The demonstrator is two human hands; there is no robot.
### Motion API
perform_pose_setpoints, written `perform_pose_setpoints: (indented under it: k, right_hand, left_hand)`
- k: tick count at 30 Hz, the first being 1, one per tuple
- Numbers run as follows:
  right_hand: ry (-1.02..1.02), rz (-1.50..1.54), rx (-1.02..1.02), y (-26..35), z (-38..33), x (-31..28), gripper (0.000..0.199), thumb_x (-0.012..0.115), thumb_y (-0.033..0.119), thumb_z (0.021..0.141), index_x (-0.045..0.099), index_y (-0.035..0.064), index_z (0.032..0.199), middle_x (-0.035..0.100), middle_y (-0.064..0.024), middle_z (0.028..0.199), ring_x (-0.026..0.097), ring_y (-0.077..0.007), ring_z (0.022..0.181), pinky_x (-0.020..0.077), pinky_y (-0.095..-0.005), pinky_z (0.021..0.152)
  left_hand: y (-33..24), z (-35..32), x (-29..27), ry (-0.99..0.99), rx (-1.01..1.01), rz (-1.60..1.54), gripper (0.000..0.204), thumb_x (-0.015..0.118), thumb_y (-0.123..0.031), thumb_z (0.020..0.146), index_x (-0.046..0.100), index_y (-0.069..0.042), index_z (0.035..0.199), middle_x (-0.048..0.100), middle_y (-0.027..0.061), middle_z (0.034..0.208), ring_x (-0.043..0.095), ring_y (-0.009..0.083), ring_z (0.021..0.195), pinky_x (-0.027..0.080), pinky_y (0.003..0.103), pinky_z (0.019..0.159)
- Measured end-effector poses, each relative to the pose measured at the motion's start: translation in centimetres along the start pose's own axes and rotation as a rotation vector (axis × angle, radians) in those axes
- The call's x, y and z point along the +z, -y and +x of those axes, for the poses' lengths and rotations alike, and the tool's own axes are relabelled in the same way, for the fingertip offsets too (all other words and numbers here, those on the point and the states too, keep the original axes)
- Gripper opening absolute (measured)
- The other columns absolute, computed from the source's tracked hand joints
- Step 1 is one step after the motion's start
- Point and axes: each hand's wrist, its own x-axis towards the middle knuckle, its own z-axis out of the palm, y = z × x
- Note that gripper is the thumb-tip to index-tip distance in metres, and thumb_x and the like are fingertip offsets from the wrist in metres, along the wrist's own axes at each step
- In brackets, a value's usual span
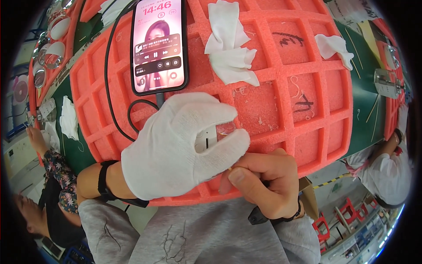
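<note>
While gloved left hand [176, 145] pinches something small, perhaps glassy.

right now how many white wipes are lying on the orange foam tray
2: a big crumpled wipe at the top middle, and a small wipe near the foam tray's top right. The hands may hide more.

My gloved left hand [176, 145] is covering most of a small white part [205, 141], so I cannot tell what it is. My bare right hand [259, 185] is curling around something thin that is staying hidden in its grip. The top edge is cutting off the phone [159, 44], and the black cable [115, 79] is disappearing under the glove.
</note>
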Motion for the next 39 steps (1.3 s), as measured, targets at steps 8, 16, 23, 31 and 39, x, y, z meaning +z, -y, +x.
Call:
perform_pose_setpoints:
  k: [8,16,23,31,39]
  right_hand:
    - [-0.089,-0.035,-0.009,0.0,-0.1,0.8,0.023,0.055,0.007,0.095,0.071,-0.0054,0.083,0.061,-0.0014,0.057,0.044,-0.0035,0.043,0.0306,-0.0225,0.043]
    - [0.048,-0.064,-0.044,0.2,0.0,-0.2,0.014,0.058,0.002,0.098,0.067,-0.0077,0.099,0.07,-0.0104,0.071,0.062,-0.0086,0.056,0.0464,-0.0237,0.051]
    - [0.062,-0.02,-0.054,-0.6,-0.4,-0.4,0.014,0.058,0.002,0.098,0.067,-0.0076,0.101,0.07,-0.0101,0.071,0.061,-0.0079,0.055,0.0447,-0.0229,0.051]
    - [0.035,0.006,-0.047,-0.5,-0.2,0.1,0.014,0.057,0.003,0.098,0.067,-0.0074,0.102,0.07,-0.0096,0.071,0.058,-0.0055,0.054,0.042,-0.0225,0.05]
    - [-0.095,0.077,-0.048,-0.9,-0.4,1.0,0.027,0.055,0.01,0.099,0.071,-0.0069,0.087,0.055,0.0001,0.054,0.038,-0.0022,0.044,0.0249,-0.0227,0.043]
  left_hand:
    - [0.2,-0.4,0.6,-0.038,-0.008,-0.044,0.052,0.084,-0.014,0.06,0.07,-0.014,0.11,0.057,0.0127,0.117,0.06,0.0323,0.099,0.049,0.04,0.081]
    - [0.0,-0.3,0.5,-0.038,-0.021,-0.029,0.052,0.084,-0.012,0.059,0.07,-0.014,0.108,0.056,0.0126,0.116,0.06,0.0317,0.098,0.049,0.039,0.08]
    - [0.4,-0.4,0.8,-0.066,0.007,-0.037,0.051,0.085,-0.009,0.059,0.069,-0.012,0.107,0.054,0.0126,0.115,0.058,0.0309,0.098,0.05,0.037,0.079]
    - [0.0,0.0,0.2,-0.022,0.004,-0.001,0.051,0.086,-0.01,0.058,0.069,-0.012,0.107,0.054,0.0126,0.115,0.058,0.0311,0.098,0.05,0.038,0.079]
    - [0.1,0.0,0.3,-0.022,-0.002,-0.03,0.056,0.086,-0.012,0.058,0.068,-0.012,0.111,0.054,0.0134,0.117,0.057,0.0323,0.101,0.051,0.039,0.081]
